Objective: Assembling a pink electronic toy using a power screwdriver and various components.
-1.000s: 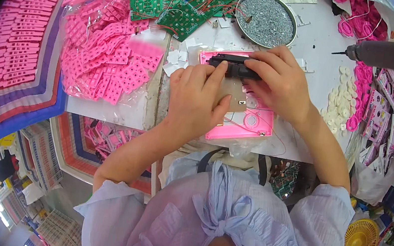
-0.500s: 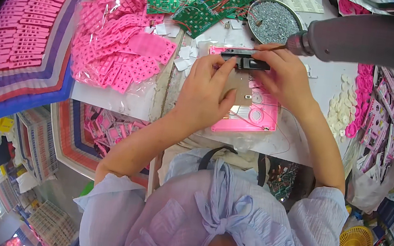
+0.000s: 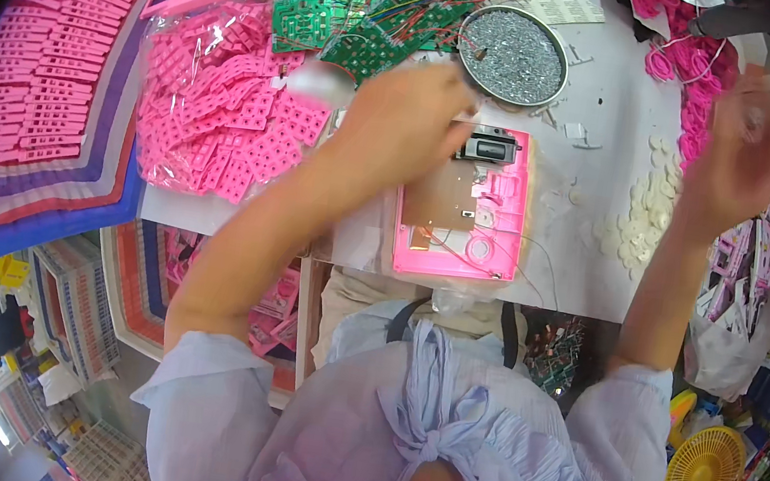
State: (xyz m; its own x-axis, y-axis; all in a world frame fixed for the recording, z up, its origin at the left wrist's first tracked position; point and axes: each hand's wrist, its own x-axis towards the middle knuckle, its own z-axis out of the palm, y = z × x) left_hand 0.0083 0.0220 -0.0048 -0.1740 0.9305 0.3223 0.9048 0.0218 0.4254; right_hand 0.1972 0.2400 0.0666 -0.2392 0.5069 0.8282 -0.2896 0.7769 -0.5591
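Observation:
A pink plastic housing (image 3: 407,256) lies open side up on the table in front of me, with a brown board (image 3: 440,199) in it and thin wires trailing out. A black rectangular part (image 3: 492,147) sits at its far end. My left hand (image 3: 413,112) hovers over that end, beside the round dish of small metal screws (image 3: 513,57); its fingers are curled in, and what they hold is hidden. Far to the right, my right hand (image 3: 741,158) is raised and smeared by motion, below the grey power screwdriver (image 3: 741,20). Its fingers cannot be made out.
Green circuit boards (image 3: 312,24) with wires lie at the back. A bag of pink button pieces (image 3: 237,102) and a row of pink parts (image 3: 48,46) fill the left. White discs (image 3: 647,213), pink coiled cords (image 3: 700,98) and a bag of printed pink pieces (image 3: 739,280) are at right.
Both hands have left the black part. The left has moved toward the dish's near side; the right has swung far right. The screwdriver has shifted from above the housing to the upper right.

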